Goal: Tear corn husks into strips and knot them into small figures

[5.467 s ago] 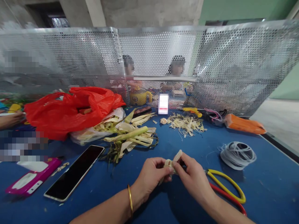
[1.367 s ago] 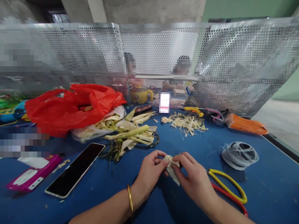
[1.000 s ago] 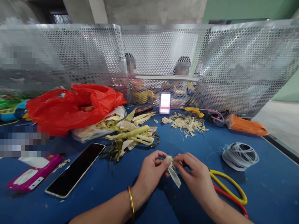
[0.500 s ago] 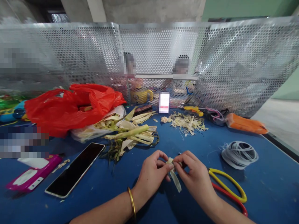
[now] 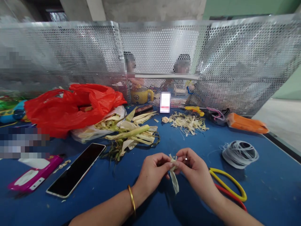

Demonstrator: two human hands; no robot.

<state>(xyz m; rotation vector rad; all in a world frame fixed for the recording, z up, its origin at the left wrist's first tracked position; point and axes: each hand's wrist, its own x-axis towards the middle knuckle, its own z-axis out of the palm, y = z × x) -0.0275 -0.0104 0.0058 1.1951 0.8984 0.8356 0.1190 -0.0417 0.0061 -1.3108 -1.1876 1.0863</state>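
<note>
My left hand (image 5: 152,172) and my right hand (image 5: 194,171) meet low in the middle of the view, above a blue table (image 5: 270,194). Both pinch the top of a pale strip of corn husk (image 5: 174,183), whose loose end hangs down between them. Their fingers are curled closed around it. A gold bangle (image 5: 131,201) sits on my left wrist. Just right of my right hand lie scissors with yellow and red handles (image 5: 231,188).
A pile of corn husks (image 5: 128,133) and a red plastic bag (image 5: 68,106) lie ahead on the left. A black phone (image 5: 76,169) and a pink case (image 5: 33,177) rest at the left. Husk shreds (image 5: 188,122), a coil of white cord (image 5: 240,153), an orange tool (image 5: 246,124) and a perforated metal screen (image 5: 223,62) stand beyond.
The husk strip's free end, pointing up earlier, now hangs down between my hands. Both hands have risen slightly and stayed pinched on it.
</note>
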